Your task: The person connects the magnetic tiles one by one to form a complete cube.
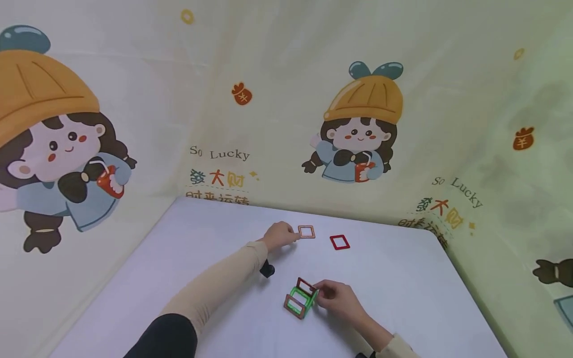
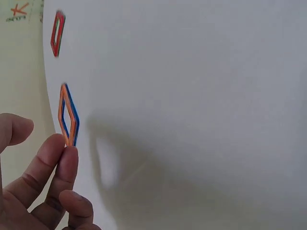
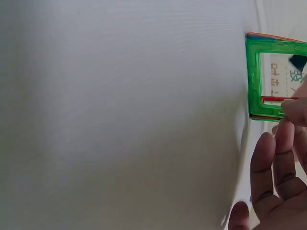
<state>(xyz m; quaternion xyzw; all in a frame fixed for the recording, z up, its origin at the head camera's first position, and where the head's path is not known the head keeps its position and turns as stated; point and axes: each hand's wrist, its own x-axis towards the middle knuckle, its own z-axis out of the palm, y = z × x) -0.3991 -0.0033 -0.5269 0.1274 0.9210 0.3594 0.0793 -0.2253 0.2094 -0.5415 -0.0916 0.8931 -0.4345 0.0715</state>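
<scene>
On the white table [image 1: 215,238], toward its far edge, lies an orange frame [image 1: 306,231], flat, with a blue edge showing in the left wrist view. Left hand [image 1: 279,234] reaches to it; fingertips [image 2: 67,153] touch its near corner, fingers held together, and whether they pinch it I cannot tell. Just right of it, apart, lies a red frame [image 1: 339,242], flat and untouched. Nearer the person stands a small build [image 1: 301,297] of green and red square frames, some upright. Right hand [image 1: 337,297] is at its right side; fingers [image 3: 295,111] curl onto the green frame's [image 3: 261,76] edge and grip it. Behind the table hangs a cartoon-printed cloth [image 1: 362,124].
</scene>
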